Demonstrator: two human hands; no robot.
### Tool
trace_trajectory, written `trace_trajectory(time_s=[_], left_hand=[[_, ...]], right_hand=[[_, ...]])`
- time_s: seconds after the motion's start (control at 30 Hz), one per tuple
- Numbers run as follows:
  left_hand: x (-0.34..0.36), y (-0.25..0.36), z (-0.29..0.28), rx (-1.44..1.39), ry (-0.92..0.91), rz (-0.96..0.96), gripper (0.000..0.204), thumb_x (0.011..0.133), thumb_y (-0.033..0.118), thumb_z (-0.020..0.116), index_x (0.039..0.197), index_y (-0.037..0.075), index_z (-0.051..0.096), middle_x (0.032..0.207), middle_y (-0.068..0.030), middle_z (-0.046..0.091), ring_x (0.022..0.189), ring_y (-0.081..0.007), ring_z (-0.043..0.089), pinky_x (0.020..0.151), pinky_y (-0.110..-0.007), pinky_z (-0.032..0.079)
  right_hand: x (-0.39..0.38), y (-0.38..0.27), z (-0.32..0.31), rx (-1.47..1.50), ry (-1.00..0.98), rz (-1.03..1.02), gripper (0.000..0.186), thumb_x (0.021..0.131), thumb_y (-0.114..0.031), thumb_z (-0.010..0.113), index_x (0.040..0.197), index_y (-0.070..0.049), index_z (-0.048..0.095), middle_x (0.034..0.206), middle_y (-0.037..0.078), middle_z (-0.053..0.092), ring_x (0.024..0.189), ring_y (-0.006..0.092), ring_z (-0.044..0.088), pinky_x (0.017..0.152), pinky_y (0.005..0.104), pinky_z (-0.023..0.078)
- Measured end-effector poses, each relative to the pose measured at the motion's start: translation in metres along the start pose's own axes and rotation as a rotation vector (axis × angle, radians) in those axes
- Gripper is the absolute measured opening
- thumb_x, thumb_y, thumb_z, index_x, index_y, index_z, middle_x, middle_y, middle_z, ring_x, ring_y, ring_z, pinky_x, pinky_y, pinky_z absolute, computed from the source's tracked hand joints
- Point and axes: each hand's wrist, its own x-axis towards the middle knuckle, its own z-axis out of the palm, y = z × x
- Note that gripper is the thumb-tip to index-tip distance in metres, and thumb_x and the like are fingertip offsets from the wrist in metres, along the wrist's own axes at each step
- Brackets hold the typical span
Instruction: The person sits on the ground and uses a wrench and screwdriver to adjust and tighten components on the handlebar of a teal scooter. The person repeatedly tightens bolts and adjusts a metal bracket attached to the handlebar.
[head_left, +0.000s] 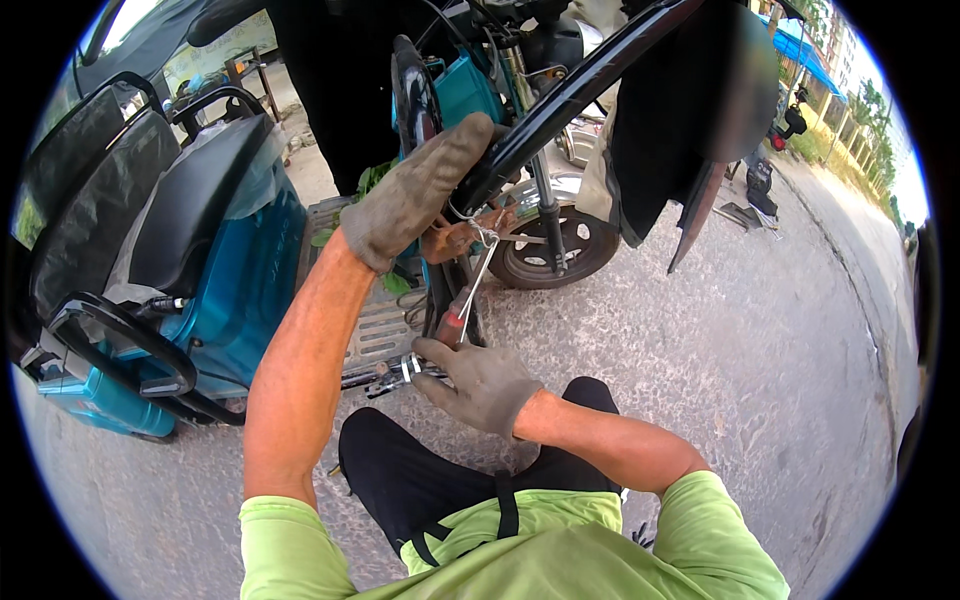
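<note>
My left hand [418, 192], in a grey-brown work glove, is closed against the lower end of a thick black tube [570, 95]; its thumb is hidden. Just below, silver wire [487, 238] is looped and twisted around a rusty bracket [450, 241] at the tube's end. My right hand [482, 387], gloved alike, is closed at the lower end of a screwdriver [452, 326] with a red and dark handle. A thin pale strand runs from the twisted wire down beside that handle. The fingers partly cover the handle's end.
A teal three-wheeled vehicle with black seats [195, 190] stands at the left, its slatted footboard [380, 335] beside my hands. The front wheel [555, 245] is beyond the bracket. A dark panel [665, 140] hangs at the right. Grey pavement [740, 350] surrounds my knees.
</note>
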Motion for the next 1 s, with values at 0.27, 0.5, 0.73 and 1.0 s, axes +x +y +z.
trace_trajectory(time_s=[0.27, 0.5, 0.73, 1.0], left_hand=[[-0.001, -0.002, 0.000, -0.228, -0.021, -0.026, 0.074, 0.105, 0.067, 0.047, 0.146, 0.008, 0.062, 0.123, -0.0090, 0.072, 0.114, -0.0159, 0.066, 0.101, -0.035, 0.054], [-0.005, -0.002, 0.000, -0.458, -0.050, -0.189, 0.057, 0.107, 0.046, 0.058, 0.149, 0.007, 0.058, 0.134, -0.0106, 0.068, 0.115, -0.0178, 0.067, 0.105, -0.030, 0.054], [0.000, -0.004, 0.001, -0.014, 0.014, 0.044, 0.079, 0.109, 0.074, 0.032, 0.144, 0.010, 0.062, 0.123, -0.0111, 0.072, 0.115, -0.0213, 0.069, 0.105, -0.039, 0.056], [-0.001, -0.009, -0.004, -0.042, -0.044, 0.017, 0.069, 0.104, 0.062, 0.051, 0.150, 0.011, 0.057, 0.131, -0.0111, 0.066, 0.127, -0.0215, 0.062, 0.108, -0.038, 0.054]], right_hand=[[-0.018, 0.099, -0.011, -0.009, 0.192, 0.185, 0.047, 0.101, -0.029, 0.069, 0.145, -0.014, 0.061, 0.111, 0.016, 0.074, 0.090, 0.0351, 0.076, 0.076, 0.0459, 0.061], [0.011, 0.119, -0.076, 1.353, 0.387, 0.318, 0.039, 0.110, -0.032, 0.062, 0.139, -0.005, 0.061, 0.108, 0.007, 0.073, 0.090, 0.0184, 0.072, 0.077, 0.0321, 0.056], [0.032, 0.079, -0.140, 1.231, 0.659, 0.223, 0.038, 0.115, -0.039, 0.056, 0.133, -0.005, 0.060, 0.110, 0.009, 0.070, 0.096, 0.0168, 0.070, 0.078, 0.0281, 0.052], [0.050, 0.003, -0.154, 1.021, 0.791, 0.034, 0.038, 0.112, -0.029, 0.061, 0.135, 0.002, 0.057, 0.113, 0.012, 0.071, 0.103, 0.0222, 0.074, 0.090, 0.0346, 0.060]])
